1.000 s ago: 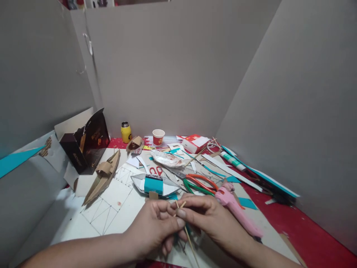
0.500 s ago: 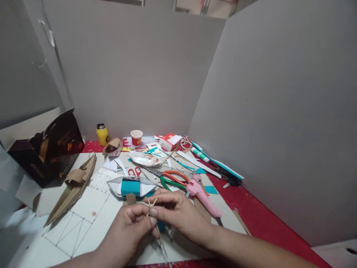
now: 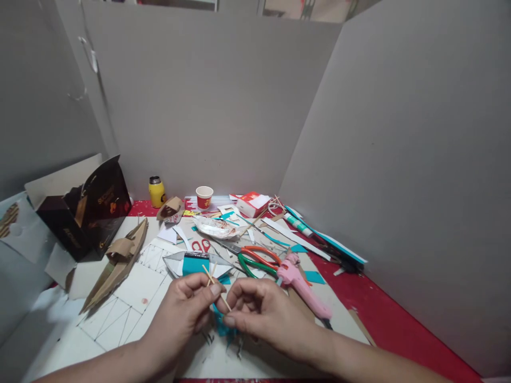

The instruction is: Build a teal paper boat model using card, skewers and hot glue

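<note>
My left hand [image 3: 189,306] is closed, pinching two thin wooden sticks [image 3: 224,302] that cross near the thumb tip. Beside it, the curled fingers of my right hand [image 3: 269,311] close around the lower end of one stick. Just behind the hands lies a small grey-and-white boat shape with a teal band [image 3: 195,264], partly covered by my left hand. Teal scraps [image 3: 224,325] show beneath my fingers. A pink glue gun [image 3: 301,290] rests to the right of my right hand, next to large scissors with orange and green handles [image 3: 257,271].
A brown cardboard boat [image 3: 120,260] and a dark box [image 3: 93,213] stand at the left. Farther back are a yellow bottle [image 3: 157,192], a paper cup [image 3: 204,199], a red-and-white box [image 3: 252,205] and small red-handled scissors [image 3: 202,245]. Grey panels enclose the table.
My right hand has shifted from the upper crossing of the sticks down to one stick's lower end. The sticks have turned in my left hand. The whole view has swung slightly left.
</note>
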### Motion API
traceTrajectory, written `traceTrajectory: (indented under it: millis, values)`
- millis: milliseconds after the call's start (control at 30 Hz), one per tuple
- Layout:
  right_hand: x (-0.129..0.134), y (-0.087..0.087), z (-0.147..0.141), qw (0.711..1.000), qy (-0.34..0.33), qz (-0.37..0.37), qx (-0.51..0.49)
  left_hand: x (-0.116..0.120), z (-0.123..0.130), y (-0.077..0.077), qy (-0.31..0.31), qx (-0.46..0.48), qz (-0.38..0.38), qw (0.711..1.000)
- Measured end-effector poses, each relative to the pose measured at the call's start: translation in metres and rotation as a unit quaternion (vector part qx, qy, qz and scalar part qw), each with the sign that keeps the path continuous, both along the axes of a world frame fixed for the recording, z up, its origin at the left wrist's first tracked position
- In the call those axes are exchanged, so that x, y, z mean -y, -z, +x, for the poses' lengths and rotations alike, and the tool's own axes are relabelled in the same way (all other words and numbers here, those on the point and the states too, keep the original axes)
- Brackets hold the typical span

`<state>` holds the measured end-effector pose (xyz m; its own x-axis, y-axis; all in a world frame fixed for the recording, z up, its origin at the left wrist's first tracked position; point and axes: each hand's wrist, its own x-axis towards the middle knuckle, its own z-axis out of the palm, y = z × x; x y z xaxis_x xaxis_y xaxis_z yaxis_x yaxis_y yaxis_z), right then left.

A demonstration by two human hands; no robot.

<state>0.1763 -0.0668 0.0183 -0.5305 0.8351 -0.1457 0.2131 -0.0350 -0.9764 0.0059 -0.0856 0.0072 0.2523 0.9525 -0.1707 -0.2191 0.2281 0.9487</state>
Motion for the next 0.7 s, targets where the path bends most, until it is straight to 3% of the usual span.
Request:
traceTrajectory:
  millis: [433, 700]
  values:
    - [0.001, 0.004, -0.003, 0.999, 0.012, -0.043, -0.007, -0.001, -0.005, 0.002, -0.036, -0.109, 0.07, 0.991]
    - [-0.002, 0.012, -0.004, 0.999, 0.008, -0.043, -0.009, -0.001, 0.0, 0.006, -0.019, -0.051, 0.065, 0.996]
